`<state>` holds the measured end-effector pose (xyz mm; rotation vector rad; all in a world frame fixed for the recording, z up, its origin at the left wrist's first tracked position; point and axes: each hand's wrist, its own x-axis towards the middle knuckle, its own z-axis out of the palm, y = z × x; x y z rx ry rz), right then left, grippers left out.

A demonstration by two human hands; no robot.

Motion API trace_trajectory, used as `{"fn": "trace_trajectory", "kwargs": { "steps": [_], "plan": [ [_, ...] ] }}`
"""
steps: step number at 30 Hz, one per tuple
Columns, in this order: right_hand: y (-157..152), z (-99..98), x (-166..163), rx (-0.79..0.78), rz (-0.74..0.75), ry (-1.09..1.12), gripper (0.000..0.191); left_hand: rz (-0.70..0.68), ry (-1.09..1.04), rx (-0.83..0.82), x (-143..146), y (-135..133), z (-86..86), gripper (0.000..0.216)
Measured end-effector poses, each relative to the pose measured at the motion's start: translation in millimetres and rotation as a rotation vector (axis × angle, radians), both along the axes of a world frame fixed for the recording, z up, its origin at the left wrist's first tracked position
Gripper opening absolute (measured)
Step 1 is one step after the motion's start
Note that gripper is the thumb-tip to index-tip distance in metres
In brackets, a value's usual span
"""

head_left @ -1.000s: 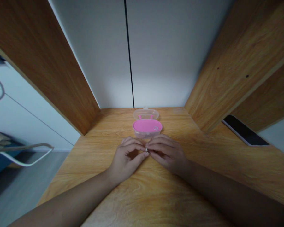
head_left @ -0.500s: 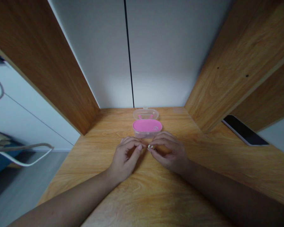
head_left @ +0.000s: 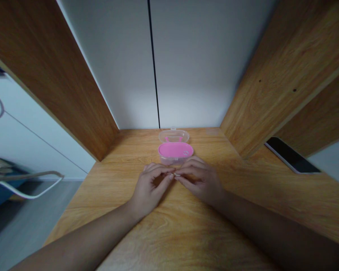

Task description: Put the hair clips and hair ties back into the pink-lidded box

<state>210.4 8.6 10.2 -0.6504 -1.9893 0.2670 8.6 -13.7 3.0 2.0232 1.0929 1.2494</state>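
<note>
Just in front of an oval box, my two hands meet at the fingertips. My right hand (head_left: 201, 180) is closed in a pinch on a tiny pale ring-shaped piece (head_left: 175, 174), mostly covered by fingers. My left hand (head_left: 151, 185) is closed too, thumb and index finger pressed together against the near side of that piece. Whether something else sits in the left pinch is too small to tell. The clear plastic box has a pink inner tray (head_left: 173, 149) with a small light ring-like mark or item at its right end. Its transparent lid (head_left: 173, 136) is tipped back behind it.
A wooden tabletop (head_left: 158, 241) runs under both arms. Wooden side panels (head_left: 73, 82) rise left and right, with a white panel (head_left: 192, 75) at the back. A dark phone-like slab (head_left: 292, 155) lies at the right. A white cable (head_left: 31, 195) hangs off the left side.
My right hand has moved slightly left, bringing the tiny ring-shaped piece against the left fingertips. The gap between the hands has gone. The box stays in place.
</note>
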Motion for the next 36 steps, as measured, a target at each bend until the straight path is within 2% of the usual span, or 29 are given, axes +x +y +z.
{"fn": "trace_trajectory", "kwargs": {
  "steps": [8, 15, 27, 36],
  "plan": [
    [0.1, 0.4, 0.7, 0.000, 0.021, 0.000, 0.011, 0.007, 0.057, -0.065, 1.8, 0.1, 3.2, 0.009],
    [-0.9, 1.5, 0.3, -0.005, 0.020, 0.028, 0.013, 0.003, 0.071, -0.088, 1.9, -0.4, -1.0, 0.009],
    [-2.2, 2.5, -0.3, -0.026, 0.015, -0.013, 0.018, 0.003, 0.049, -0.063, 1.5, 0.1, 4.0, 0.013],
    [-1.7, 3.2, -0.7, -0.029, 0.005, 0.021, 0.011, 0.042, 0.030, -0.059, 3.1, -1.7, 2.3, 0.014]
  ]
}}
